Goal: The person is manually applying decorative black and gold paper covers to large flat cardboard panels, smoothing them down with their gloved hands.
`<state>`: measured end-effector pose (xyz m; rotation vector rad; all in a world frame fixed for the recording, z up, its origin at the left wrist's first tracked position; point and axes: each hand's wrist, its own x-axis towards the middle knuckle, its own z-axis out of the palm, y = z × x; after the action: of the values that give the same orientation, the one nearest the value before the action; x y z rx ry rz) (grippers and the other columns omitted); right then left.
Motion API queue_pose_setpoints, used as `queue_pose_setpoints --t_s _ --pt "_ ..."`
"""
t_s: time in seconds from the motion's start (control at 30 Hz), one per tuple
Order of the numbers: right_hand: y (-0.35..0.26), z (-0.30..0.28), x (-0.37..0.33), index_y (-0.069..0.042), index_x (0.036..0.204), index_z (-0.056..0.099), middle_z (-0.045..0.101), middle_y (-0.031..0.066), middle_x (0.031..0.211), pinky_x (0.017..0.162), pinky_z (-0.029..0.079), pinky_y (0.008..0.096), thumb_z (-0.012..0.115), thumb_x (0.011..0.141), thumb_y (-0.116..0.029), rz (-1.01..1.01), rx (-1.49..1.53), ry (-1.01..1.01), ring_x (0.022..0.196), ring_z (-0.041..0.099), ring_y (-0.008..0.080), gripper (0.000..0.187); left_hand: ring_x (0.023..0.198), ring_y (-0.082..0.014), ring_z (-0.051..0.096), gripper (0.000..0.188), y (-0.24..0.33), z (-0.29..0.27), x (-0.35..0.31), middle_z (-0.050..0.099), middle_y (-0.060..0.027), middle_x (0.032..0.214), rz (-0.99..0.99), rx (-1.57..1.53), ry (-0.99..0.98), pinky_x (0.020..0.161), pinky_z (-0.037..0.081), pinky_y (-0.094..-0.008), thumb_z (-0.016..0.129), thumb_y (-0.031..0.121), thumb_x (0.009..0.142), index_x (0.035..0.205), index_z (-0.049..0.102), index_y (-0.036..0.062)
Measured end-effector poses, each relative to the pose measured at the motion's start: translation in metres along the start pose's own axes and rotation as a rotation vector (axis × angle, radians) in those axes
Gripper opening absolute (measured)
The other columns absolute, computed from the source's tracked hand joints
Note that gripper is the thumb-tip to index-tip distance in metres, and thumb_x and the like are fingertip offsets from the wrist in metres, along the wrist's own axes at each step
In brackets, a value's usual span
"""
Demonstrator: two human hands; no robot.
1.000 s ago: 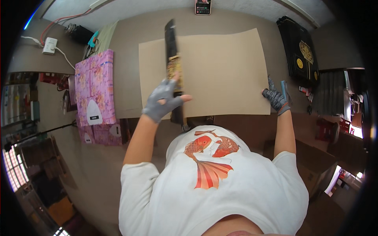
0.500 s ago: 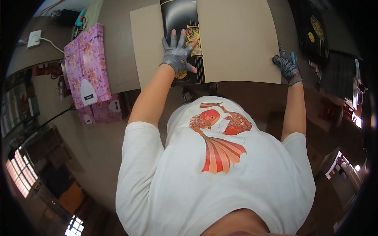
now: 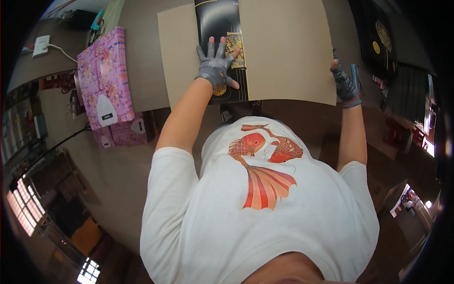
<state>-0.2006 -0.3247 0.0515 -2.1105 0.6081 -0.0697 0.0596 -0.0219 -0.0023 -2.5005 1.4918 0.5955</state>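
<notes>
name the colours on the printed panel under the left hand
The printed panel is black and gold in the head view.

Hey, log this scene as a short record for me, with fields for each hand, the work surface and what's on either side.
Left hand: grey fingerless glove, fingers spread over the black panel
Right hand: grey fingerless glove, at the right edge of the card; contact unclear
Panel: gold-patterned, on the card's left part
Surface: table, under the card
Left side: floral stack
Right side: black-and-gold stack
</notes>
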Motion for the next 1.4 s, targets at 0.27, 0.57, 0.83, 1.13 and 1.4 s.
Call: queue_pose_setpoints --t_s 0.27,0.57,0.83,1.13,1.4 --pt "-0.052 0.16 0.05 -0.034 0.143 0.045 0.022 0.0161 0.159 0.11 0.014 0.0673 0.063 0.082 -0.06 -0.376 -0.728 0.239 0.144 0.015 0.0484 0.069 0.148 -0.0425 -0.007 0.14 -0.001 0.003 0.005 0.002 -0.0158 0.163 -0.005 -0.004 -0.008 0.108 -0.002 -0.0725 0.075 0.079 0.044 0.157 0.012 0.0247" --pt "-0.067 0.181 0.066 -0.032 0.148 0.039 0.015 0.009 0.162 0.112 0.0 0.0663 0.046 0.089 -0.067 -0.106 -1.083 -0.162 0.149 0.006 0.0379 0.069 0.149 -0.0411 -0.006 0.149 -0.005 0.006 0.004 0.002 -0.0135 0.164 0.001 -0.042 0.023 0.109 -0.001 -0.0715 0.075 0.08 0.042 0.157 0.006 0.0138" --pt "-0.072 0.183 0.068 -0.035 0.15 0.033 0.015 0.0085 0.163 0.112 -0.001 0.0661 0.044 0.089 -0.068 -0.067 -1.1 -0.225 0.149 0.006 0.0387 0.071 0.149 -0.0411 -0.005 0.149 -0.006 0.006 0.005 0.002 -0.0123 0.164 0.003 -0.033 0.017 0.109 -0.001 -0.0722 0.075 0.079 0.043 0.157 0.005 0.0146" --pt "-0.074 0.183 0.066 -0.036 0.152 0.029 0.013 0.0087 0.163 0.113 -0.001 0.0653 0.044 0.089 -0.069 -0.06 -1.087 -0.25 0.149 0.005 0.0388 0.073 0.149 -0.0411 -0.004 0.147 -0.003 0.003 0.001 0.004 -0.0124 0.164 0.002 -0.017 -0.007 0.108 -0.001 -0.0725 0.07 0.083 0.045 0.157 0.006 0.0132" --pt "-0.064 0.179 0.074 -0.034 0.152 0.029 0.013 0.0102 0.163 0.114 -0.001 0.0639 0.044 0.089 -0.068 -0.07 -1.04 -0.257 0.149 0.004 0.0384 0.073 0.148 -0.0442 -0.004 0.127 0.013 -0.008 0.012 0.007 -0.0131 0.163 -0.04 -0.093 0.04 0.107 -0.001 -0.0743 0.065 0.083 0.055 0.157 0.014 0.0256"
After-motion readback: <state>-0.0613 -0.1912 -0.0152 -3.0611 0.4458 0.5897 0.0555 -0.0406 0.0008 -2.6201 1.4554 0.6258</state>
